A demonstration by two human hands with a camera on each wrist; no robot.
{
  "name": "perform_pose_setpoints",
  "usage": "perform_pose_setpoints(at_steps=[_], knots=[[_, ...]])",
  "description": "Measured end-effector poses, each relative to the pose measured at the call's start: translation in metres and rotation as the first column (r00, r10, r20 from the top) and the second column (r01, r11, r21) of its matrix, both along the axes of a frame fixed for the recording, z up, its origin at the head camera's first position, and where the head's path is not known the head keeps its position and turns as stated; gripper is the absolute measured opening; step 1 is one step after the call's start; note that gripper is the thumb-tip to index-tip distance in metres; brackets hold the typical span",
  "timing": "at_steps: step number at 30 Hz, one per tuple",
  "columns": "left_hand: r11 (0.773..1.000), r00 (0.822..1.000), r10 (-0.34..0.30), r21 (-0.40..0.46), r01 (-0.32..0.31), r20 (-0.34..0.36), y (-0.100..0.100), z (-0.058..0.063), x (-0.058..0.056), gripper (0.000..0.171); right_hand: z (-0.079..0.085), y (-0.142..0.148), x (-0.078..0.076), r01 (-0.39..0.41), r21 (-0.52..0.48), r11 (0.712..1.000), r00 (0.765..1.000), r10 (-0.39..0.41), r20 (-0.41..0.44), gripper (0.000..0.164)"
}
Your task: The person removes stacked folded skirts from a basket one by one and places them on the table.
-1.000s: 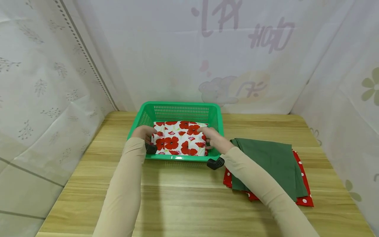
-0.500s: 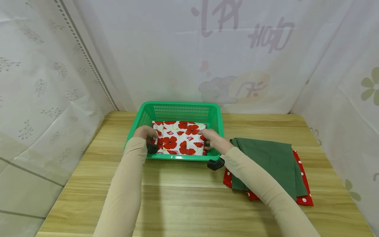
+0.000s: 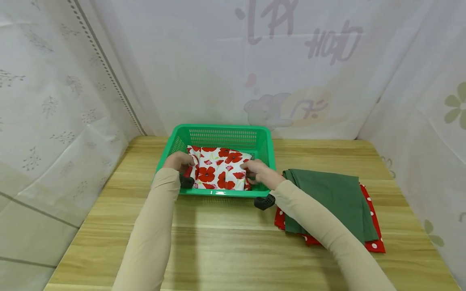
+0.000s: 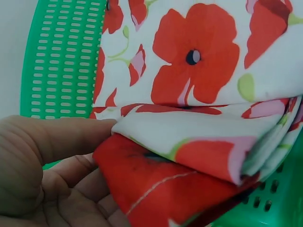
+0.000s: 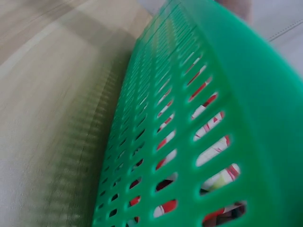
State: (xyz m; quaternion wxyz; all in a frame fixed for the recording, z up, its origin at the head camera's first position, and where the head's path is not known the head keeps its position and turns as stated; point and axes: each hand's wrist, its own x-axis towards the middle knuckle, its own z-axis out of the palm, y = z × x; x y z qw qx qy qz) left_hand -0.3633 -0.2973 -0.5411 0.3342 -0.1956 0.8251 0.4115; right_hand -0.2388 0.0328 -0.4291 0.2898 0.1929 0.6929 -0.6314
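Observation:
A folded white cloth with red poppies (image 3: 216,171) lies inside the green plastic basket (image 3: 220,127). At its left side, my left hand (image 3: 176,161) pinches the folded edge; the left wrist view shows the thumb (image 4: 71,139) on the upper side and fingers under the raised layers of the poppy cloth (image 4: 194,56). My right hand (image 3: 262,171) grips the opposite edge, thumb on top and the other fingers curled down at its side. In the right wrist view the slotted basket wall (image 5: 161,123) hides most of that hand's work, with bits of cloth showing through.
To the right of the basket, a folded dark green cloth (image 3: 331,198) lies over a red cloth with white dots (image 3: 375,246) on the wooden table (image 3: 222,246). A printed white curtain (image 3: 204,72) hangs behind the table and along both sides.
The poppy cloth has shifted slightly left and away within the basket. Its left edge has been lifted and folded up in my left hand, and its right side is now slanted.

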Motion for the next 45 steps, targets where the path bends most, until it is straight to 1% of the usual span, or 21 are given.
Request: perform_pose_setpoints(at_steps=[1,2,4,5,7,8,9,11,12,13,15,18,21,23,27,31,34,36,42,45], knots=[[1.0,1.0,-0.001,0.004,0.001,-0.012,-0.001,0.001,0.0,0.024,0.0,0.0,0.0,0.004,-0.027,1.0,1.0,-0.004,-0.001,0.013],[1.0,1.0,0.019,0.013,-0.019,-0.013,-0.001,0.004,0.002,0.022,-0.001,-0.001,-0.001,0.004,-0.051,0.999,1.0,-0.004,-0.006,0.011],[0.999,0.999,0.041,0.035,-0.041,-0.009,0.005,0.021,0.011,0.028,0.0,-0.001,-0.001,-0.005,-0.088,0.996,1.0,0.003,-0.02,0.008],[0.997,0.999,0.043,0.071,-0.042,-0.015,0.005,0.025,0.013,0.027,0.0,-0.002,0.0,-0.011,-0.101,0.995,1.0,0.008,-0.029,0.008],[0.992,0.998,0.057,0.113,-0.054,-0.022,0.018,0.057,0.034,0.035,0.001,-0.001,0.0,-0.022,-0.119,0.993,0.999,0.016,-0.049,0.014],[0.989,0.996,0.079,0.127,-0.073,-0.044,0.026,0.074,0.046,0.037,0.001,-0.001,0.0,-0.029,-0.124,0.992,0.998,0.022,-0.062,0.02],[0.988,0.994,0.082,0.138,-0.072,-0.067,0.035,0.093,0.059,0.04,0.002,0.0,0.001,-0.036,-0.133,0.99,0.997,0.027,-0.073,0.029],[0.984,0.989,0.09,0.167,-0.07,-0.115,0.047,0.121,0.081,0.04,0.005,0.002,0.002,-0.052,-0.152,0.987,0.995,0.037,-0.097,0.048],[0.986,0.986,0.095,0.153,-0.074,-0.139,0.056,0.136,0.094,0.041,0.008,0.003,0.002,-0.061,-0.164,0.985,0.993,0.043,-0.111,0.057],[0.984,0.985,0.09,0.165,-0.064,-0.151,0.058,0.144,0.099,0.039,0.01,0.004,0.003,-0.068,-0.176,0.982,0.991,0.047,-0.123,0.063],[0.985,0.983,0.076,0.165,-0.048,-0.17,0.061,0.156,0.108,0.036,0.015,0.006,0.004,-0.081,-0.196,0.977,0.988,0.054,-0.144,0.072],[0.98,0.981,0.079,0.194,-0.045,-0.175,0.061,0.164,0.113,0.03,0.022,0.01,0.004,-0.091,-0.214,0.973,0.985,0.056,-0.163,0.073],[0.968,0.977,0.087,0.246,-0.037,-0.193,0.061,0.167,0.113,0.029,0.028,0.015,0.004,-0.097,-0.217,0.971,0.982,0.058,-0.18,0.073],[0.96,0.974,0.087,0.279,-0.025,-0.211,0.062,0.169,0.112,0.032,0.032,0.018,0.004,-0.102,-0.223,0.97,0.98,0.058,-0.193,0.072],[0.962,0.967,0.049,0.272,0.021,-0.25,0.065,0.175,0.113,0.044,0.04,0.025,0.005,-0.108,-0.223,0.969,0.974,0.058,-0.219,0.067],[0.965,0.962,0.024,0.259,0.049,-0.273,0.067,0.18,0.115,0.045,0.046,0.031,0.006,-0.132,-0.22,0.967,0.963,0.072,-0.258,0.052],[0.959,0.959,0.033,0.278,0.049,-0.283,0.07,0.183,0.116,0.04,0.05,0.036,0.007,-0.146,-0.21,0.967,0.954,0.082,-0.288,0.047],[0.955,0.956,0.03,0.291,0.059,-0.293,0.072,0.186,0.118,0.038,0.052,0.04,0.007,-0.142,-0.215,0.966,0.951,0.074,-0.299,0.047],[0.944,0.95,0.028,0.32,0.077,-0.312,0.08,0.196,0.121,0.041,0.062,0.051,0.01,-0.163,-0.22,0.962,0.933,0.078,-0.351,0.036],[0.938,0.949,0.032,0.336,0.08,-0.315,0.084,0.202,0.122,0.042,0.068,0.055,0.012,-0.181,-0.23,0.956,0.924,0.086,-0.372,0.036]])
